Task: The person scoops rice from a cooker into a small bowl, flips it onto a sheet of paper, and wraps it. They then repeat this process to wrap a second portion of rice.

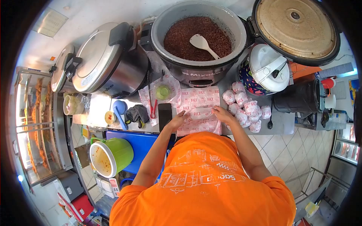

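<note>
Printed wrapping paper [198, 97] lies on the counter in front of me. On it is a flattened, folded paper packet [201, 113] marked RICE. My left hand [178, 119] pinches the packet's left edge, and my right hand [223, 114] pinches its right edge. What is inside the folds is hidden. A pile of round wrapped packets [247, 108] sits just right of my right hand. A black phone [164, 114] lies beside my left hand. Behind the paper stands an open cooker [198, 32] of dark reddish rice with a white paddle [204, 46] in it.
Closed steel cookers [109, 64] stand at the left, and a patterned container with a white lid [268, 69] at the right. Red-handled scissors [154, 109], a blue spoon [120, 113] and a dark cloth [138, 114] lie on the left counter. A green bucket [120, 154] is below.
</note>
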Motion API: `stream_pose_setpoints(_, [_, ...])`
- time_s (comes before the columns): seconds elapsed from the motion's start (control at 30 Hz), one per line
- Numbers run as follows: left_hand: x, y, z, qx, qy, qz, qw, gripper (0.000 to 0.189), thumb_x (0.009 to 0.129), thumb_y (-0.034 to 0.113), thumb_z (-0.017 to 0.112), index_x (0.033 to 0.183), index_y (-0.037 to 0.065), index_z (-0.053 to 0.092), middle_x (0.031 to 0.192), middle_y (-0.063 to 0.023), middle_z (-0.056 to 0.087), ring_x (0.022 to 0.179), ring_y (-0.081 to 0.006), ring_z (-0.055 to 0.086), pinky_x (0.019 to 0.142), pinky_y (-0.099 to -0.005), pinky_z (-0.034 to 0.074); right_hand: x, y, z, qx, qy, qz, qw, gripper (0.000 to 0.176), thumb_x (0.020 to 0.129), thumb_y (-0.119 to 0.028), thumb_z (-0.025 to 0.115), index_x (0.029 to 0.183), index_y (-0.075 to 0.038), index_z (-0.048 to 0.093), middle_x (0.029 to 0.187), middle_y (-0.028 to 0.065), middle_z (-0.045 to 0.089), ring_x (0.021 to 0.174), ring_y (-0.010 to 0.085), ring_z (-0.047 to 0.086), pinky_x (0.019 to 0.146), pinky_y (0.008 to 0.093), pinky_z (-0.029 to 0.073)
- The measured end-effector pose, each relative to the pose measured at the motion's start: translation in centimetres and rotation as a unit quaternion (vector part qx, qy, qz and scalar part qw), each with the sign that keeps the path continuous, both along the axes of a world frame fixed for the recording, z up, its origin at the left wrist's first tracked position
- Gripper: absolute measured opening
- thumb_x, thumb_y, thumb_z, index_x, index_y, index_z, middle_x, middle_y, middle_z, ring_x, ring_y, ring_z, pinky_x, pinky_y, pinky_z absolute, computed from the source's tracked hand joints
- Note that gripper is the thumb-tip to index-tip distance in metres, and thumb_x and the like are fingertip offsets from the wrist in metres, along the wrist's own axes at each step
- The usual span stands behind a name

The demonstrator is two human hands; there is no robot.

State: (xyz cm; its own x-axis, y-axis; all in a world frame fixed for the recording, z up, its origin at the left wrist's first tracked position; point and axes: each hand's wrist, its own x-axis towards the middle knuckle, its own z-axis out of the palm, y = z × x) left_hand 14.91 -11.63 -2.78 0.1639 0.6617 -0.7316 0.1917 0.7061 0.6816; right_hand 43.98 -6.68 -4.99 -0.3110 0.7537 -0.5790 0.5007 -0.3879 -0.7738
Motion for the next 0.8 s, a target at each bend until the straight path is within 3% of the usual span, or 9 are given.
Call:
stream_pose_setpoints(0.17, [0.2,1.0,-5.5,0.034,0.008,-0.003,0.999,0.071,0.096,0.037,0.062,0.151,0.000,0.034,0.133,-0.0225,0.061,0.120,-0.0307,0.060,0.100,-0.0391,0.046,-1.7,-0.1,-0.5,0.122,-0.102,0.036,0.987,0.036,0.101,-0.033,0.055,0.117,-0.002,0.065,0.115,0.0254,0.067,0.106,0.0409,0.065,0.090,0.0450,0.051])
stream_pose_setpoints(0.23, [1.7,0.6,-5.1,0.136,0.160,-0.027,0.977,0.050,0.095,0.027,0.061,0.136,0.004,0.046,0.123,-0.0277,0.063,0.097,-0.0392,0.069,0.084,-0.0457,0.053,-2.8,-1.1,1.7,0.217,-0.159,0.032,0.963,0.028,0.098,-0.030,0.058,0.105,-0.004,0.064,0.107,0.0236,0.068,0.095,0.0430,0.066,0.083,0.0492,0.052])
stream_pose_setpoints(0.27, [2.4,0.4,-4.6,0.139,0.161,-0.028,0.977,0.050,0.095,0.027,0.061,0.136,0.004,0.046,0.123,-0.0277,0.063,0.097,-0.0392,0.069,0.084,-0.0457,0.053,-3.1,-1.2,1.8,0.220,-0.158,0.031,0.962,0.028,0.098,-0.030,0.058,0.105,-0.004,0.064,0.107,0.0236,0.068,0.095,0.0430,0.066,0.083,0.0492,0.052])
stream_pose_setpoints(0.33, [4.0,-0.1,-1.6,0.250,0.301,-0.030,0.920,0.031,0.093,0.019,0.059,0.120,0.006,0.053,0.118,-0.0283,0.061,0.082,-0.0482,0.067,0.071,-0.0510,0.055,-3.4,-1.6,1.9,0.276,-0.192,0.015,0.942,0.020,0.094,-0.025,0.061,0.102,-0.007,0.065,0.101,0.0183,0.069,0.087,0.0411,0.068,0.077,0.0500,0.052])
stream_pose_setpoints(0.43, [5.1,-0.8,-1.0,0.386,0.344,-0.058,0.854,0.024,0.090,0.012,0.060,0.112,0.006,0.053,0.116,-0.0239,0.059,0.077,-0.0502,0.065,0.065,-0.0548,0.055,-3.4,-1.6,1.6,0.317,-0.229,0.016,0.920,0.016,0.089,-0.021,0.066,0.100,-0.010,0.067,0.104,0.0131,0.065,0.090,0.0364,0.067,0.074,0.0469,0.054])
stream_pose_setpoints(0.53, [4.8,-0.8,0.0,0.388,0.370,-0.147,0.831,0.025,0.087,0.014,0.064,0.110,0.007,0.060,0.124,-0.0176,0.054,0.100,-0.0414,0.063,0.076,-0.0506,0.057,-3.2,-2.1,0.7,0.465,-0.232,0.103,0.848,0.014,0.083,-0.017,0.069,0.096,-0.013,0.070,0.113,0.0094,0.059,0.104,0.0314,0.060,0.080,0.0440,0.052])
stream_pose_setpoints(0.6, [4.7,-1.3,1.1,0.416,0.383,-0.171,0.807,0.024,0.086,0.016,0.065,0.109,0.007,0.063,0.130,-0.0163,0.053,0.112,-0.0387,0.060,0.085,-0.0502,0.056,-3.0,-2.5,1.5,0.465,-0.245,0.114,0.843,0.014,0.082,-0.016,0.068,0.095,-0.012,0.071,0.117,0.0087,0.057,0.110,0.0299,0.055,0.086,0.0426,0.049])
stream_pose_setpoints(0.67, [4.6,-1.9,2.5,0.464,0.409,-0.166,0.768,0.026,0.084,0.021,0.068,0.108,0.009,0.069,0.137,-0.0115,0.051,0.129,-0.0356,0.046,0.104,-0.0506,0.042,-3.2,-3.1,4.0,0.464,-0.256,0.125,0.839,0.015,0.081,-0.015,0.067,0.095,-0.010,0.072,0.120,0.0080,0.055,0.115,0.0285,0.049,0.091,0.0411,0.047])
stream_pose_setpoints(0.8, [4.5,-3.0,2.3,0.523,0.433,-0.196,0.707,0.029,0.082,0.026,0.071,0.106,0.009,0.070,0.141,-0.0119,0.049,0.133,-0.0375,0.040,0.108,-0.0521,0.033,-3.4,-5.0,5.8,0.463,-0.298,0.169,0.817,0.016,0.082,-0.010,0.061,0.093,-0.004,0.072,0.117,0.0084,0.056,0.117,0.0287,0.048,0.098,0.0417,0.042])
